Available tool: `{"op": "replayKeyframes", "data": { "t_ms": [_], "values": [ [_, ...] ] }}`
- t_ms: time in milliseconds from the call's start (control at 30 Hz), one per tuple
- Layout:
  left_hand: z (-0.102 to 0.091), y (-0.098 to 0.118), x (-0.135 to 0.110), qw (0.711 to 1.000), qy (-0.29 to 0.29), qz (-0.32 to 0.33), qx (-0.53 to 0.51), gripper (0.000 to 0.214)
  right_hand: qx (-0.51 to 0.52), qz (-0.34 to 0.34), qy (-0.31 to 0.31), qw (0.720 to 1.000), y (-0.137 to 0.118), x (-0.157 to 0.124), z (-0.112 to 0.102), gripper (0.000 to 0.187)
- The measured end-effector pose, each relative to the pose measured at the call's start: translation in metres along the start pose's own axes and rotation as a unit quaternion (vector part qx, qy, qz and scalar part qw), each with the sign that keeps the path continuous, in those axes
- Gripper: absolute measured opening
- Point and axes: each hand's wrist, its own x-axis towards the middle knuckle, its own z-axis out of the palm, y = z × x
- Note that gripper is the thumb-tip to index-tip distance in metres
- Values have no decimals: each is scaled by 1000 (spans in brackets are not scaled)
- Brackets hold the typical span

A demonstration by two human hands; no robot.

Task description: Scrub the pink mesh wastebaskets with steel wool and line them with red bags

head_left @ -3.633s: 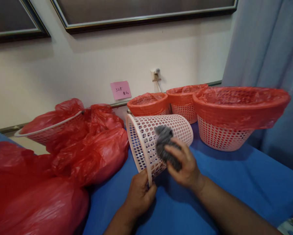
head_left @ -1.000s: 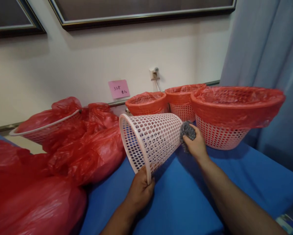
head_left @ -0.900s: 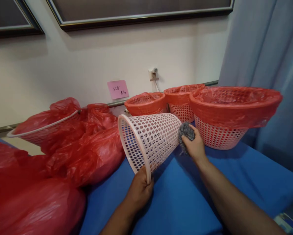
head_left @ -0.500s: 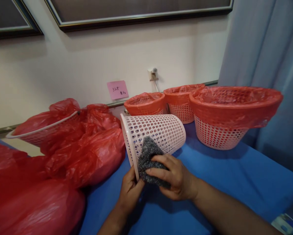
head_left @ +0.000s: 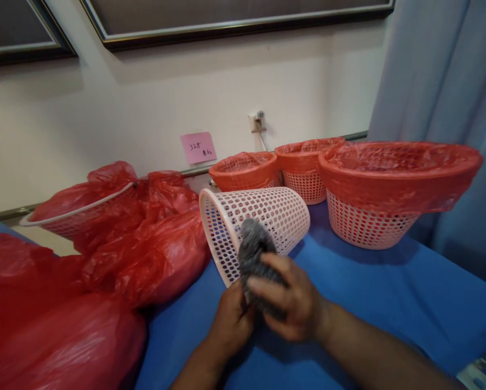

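Note:
A pale pink perforated basket (head_left: 267,214) lies on its side on the blue table (head_left: 381,292), mouth turned to the left. My left hand (head_left: 230,322) is closed on the near part of its rim. My right hand (head_left: 287,303) grips a grey scouring pad (head_left: 253,252) and presses it against the basket's outer wall close to the rim, just above my left hand.
Three baskets lined with red bags stand behind: a large one (head_left: 393,187) at the right, two smaller ones (head_left: 308,162) (head_left: 245,170) by the wall. Loose red bags (head_left: 145,244) and another basket (head_left: 70,216) fill the left. A grey curtain (head_left: 441,81) hangs at the right.
My right hand brought the scouring pad from the basket's far bottom end back to the wall near the rim. The basket has tilted a little; my left hand kept hold of the rim.

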Motion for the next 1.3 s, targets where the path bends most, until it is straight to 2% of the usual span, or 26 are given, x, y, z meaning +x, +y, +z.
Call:
{"op": "replayKeyframes", "data": {
  "t_ms": [33,67,100,167,200,267,300,333,367,400,467,533,600,633,667,700,767,800,867,933,967,1000,1067,1133,1200,1300],
  "values": [
    [-1,0,1,1000,-13,6,-1,22,14,-35,-15,999,-7,1,2,65],
    [-2,0,2,1000,-22,10,0,23,15,-36,-13,999,-7,1,3,64],
    [-3,1,3,1000,-25,11,2,25,2,-1,6,1000,0,1,2,63],
    [-4,1,5,1000,-23,1,4,32,-48,142,76,986,33,0,-5,60],
    [-5,1,6,1000,-23,-7,8,35,-72,228,122,963,55,-1,-10,56],
    [-5,0,8,999,-36,-22,20,41,-73,387,209,895,94,-2,-20,54],
    [-5,-2,8,998,-46,-24,26,44,-55,447,223,865,107,-3,-24,56],
    [-5,-3,8,998,-55,-23,32,46,-46,474,231,849,113,-4,-26,58],
    [-4,-4,7,997,-63,-20,36,48,-45,469,227,853,112,-3,-26,58],
    [-4,-4,7,997,-68,-16,41,50,-51,431,211,876,105,-3,-25,57],
    [-4,-4,5,996,-71,-6,52,52,-70,282,151,945,73,-1,-19,56],
    [-5,-3,4,995,-78,6,58,50,-41,118,55,991,34,2,-11,64],
    [-7,0,4,994,-89,25,60,46,-7,-16,1,1000,5,4,-5,64],
    [-8,1,5,993,-96,34,61,44,4,-52,-10,999,-1,5,-3,63],
    [-9,2,5,992,-103,41,65,44,6,-57,-11,998,-1,5,-3,63],
    [-10,2,6,991,-109,43,72,45,-1,-30,0,1000,5,4,-4,62],
    [-12,3,8,988,-120,35,88,46,-42,101,57,992,33,2,-8,60],
    [-12,2,9,987,-125,29,96,47,-68,187,97,975,52,0,-11,57],
    [-13,0,11,985,-136,20,109,50,-96,340,172,920,85,-3,-19,52],
    [-12,-3,13,981,-145,17,124,52,-89,417,203,882,102,-4,-24,52],
    [-11,-4,14,980,-147,18,131,52,-87,410,203,885,100,-4,-25,53],
    [-10,-6,16,979,-149,19,136,51,-87,373,191,904,92,-3,-25,53],
    [-8,-7,17,979,-152,22,131,47,-81,232,131,960,62,1,-21,56],
    [-6,-7,15,985,-142,15,101,40,-34,85,39,995,27,4,-14,64],
    [-5,-6,11,994,-99,-11,49,35,5,-16,-8,1000,0,6,-9,65],
    [-6,-3,2,998,0,-53,-36,35,27,-53,-28,998,-9,6,-4,62]
  ]
}}
